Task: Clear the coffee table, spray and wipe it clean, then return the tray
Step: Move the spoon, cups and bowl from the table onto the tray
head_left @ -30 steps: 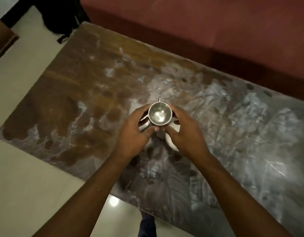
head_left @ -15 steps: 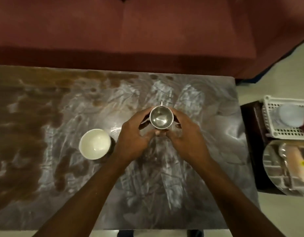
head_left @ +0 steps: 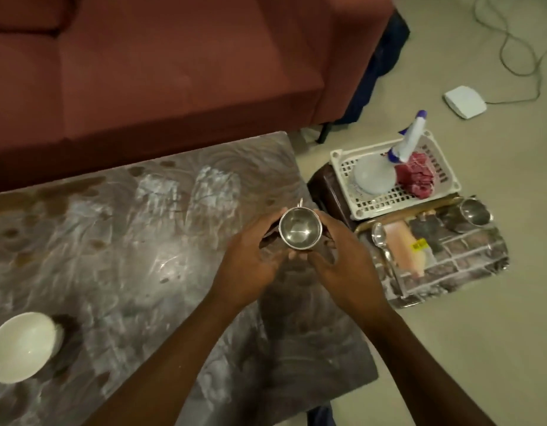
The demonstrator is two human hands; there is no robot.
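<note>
bare l hand (head_left: 247, 267) & r hand (head_left: 343, 267), arms bare to frame edge; dark blue trouser fabric (head_left: 321, 417) just below coffee table (head_left: 143, 256) edge.

We see a dim, warm picture. Light from above gives pale glare on the desk (head_left: 161, 262) and a bright spot inside the steel cup (head_left: 300, 230). Details are soft, and the edges bend.

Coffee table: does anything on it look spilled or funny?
Yes. The coffee table is patchy: whitish smears swirl across it, and brown blotches run along the edge by the sofa. They look like dried spills or wiped residue, though some may be surface pattern. The white bowl on it stands upright.
</note>
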